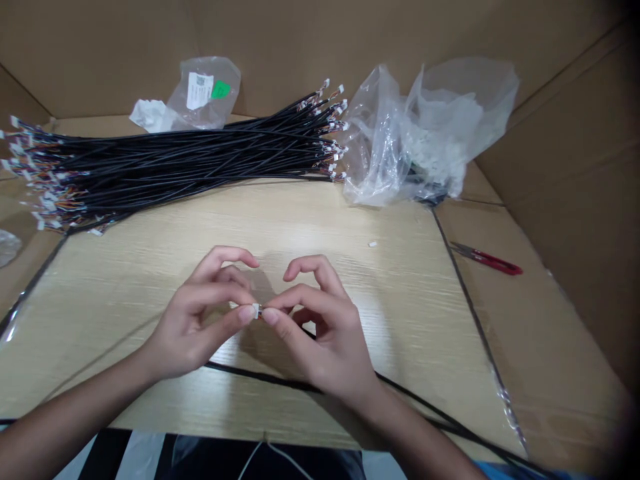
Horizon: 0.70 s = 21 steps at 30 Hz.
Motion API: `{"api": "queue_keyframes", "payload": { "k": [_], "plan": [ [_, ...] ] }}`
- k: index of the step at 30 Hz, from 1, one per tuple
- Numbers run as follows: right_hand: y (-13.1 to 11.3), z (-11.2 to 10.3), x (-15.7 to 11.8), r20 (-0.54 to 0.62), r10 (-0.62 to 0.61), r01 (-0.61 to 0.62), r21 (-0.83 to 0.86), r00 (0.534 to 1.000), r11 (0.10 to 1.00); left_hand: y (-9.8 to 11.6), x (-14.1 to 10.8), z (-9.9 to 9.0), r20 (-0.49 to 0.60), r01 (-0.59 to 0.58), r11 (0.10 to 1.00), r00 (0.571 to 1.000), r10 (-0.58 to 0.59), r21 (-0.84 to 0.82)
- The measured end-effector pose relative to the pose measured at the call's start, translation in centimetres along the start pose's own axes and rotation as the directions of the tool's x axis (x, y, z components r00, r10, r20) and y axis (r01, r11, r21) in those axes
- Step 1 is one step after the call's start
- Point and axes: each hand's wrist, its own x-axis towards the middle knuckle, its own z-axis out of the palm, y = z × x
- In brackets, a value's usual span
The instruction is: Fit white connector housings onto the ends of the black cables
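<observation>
A small white connector is pinched between the thumb and forefinger of my left hand. My right hand pinches the short coloured wires just behind that connector, its thumb and forefinger almost touching my left fingertips. The other fingers of both hands are curled and raised. A black cable passes beneath my hands and runs off to the lower right; part of it is hidden by my right hand and forearm. A tiny white piece lies apart on the wooden board.
A large bundle of black cables with white end connectors lies across the back left. Behind it is a labelled clear bag. Crumpled plastic bags sit at back right. Red-handled snips lie on cardboard at right. Cardboard walls surround the board.
</observation>
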Motion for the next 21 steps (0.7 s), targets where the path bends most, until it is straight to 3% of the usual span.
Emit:
{"api": "queue_keyframes", "payload": {
  "k": [5,10,15,21],
  "plan": [
    [0.1,-0.22,0.44,0.071,0.156,-0.166,0.164,0.985,0.972,-0.07,-0.28,0.26,-0.068,-0.266,0.938,0.956,0.287,0.221],
    [0.41,-0.57,0.62,0.185,0.258,-0.304,0.294,0.948,0.906,-0.06,-0.34,0.24,-0.035,-0.352,0.867,0.921,0.388,0.354],
    [0.74,-0.44,0.72,0.223,0.341,-0.406,0.427,0.913,0.808,-0.08,-0.32,0.25,-0.045,-0.319,0.9,0.937,0.347,0.296],
    [0.62,0.2,0.53,0.073,0.203,-0.215,0.361,0.977,0.907,-0.14,-0.08,0.0,-0.04,-0.08,0.992,0.996,0.085,0.101]
  ]
}}
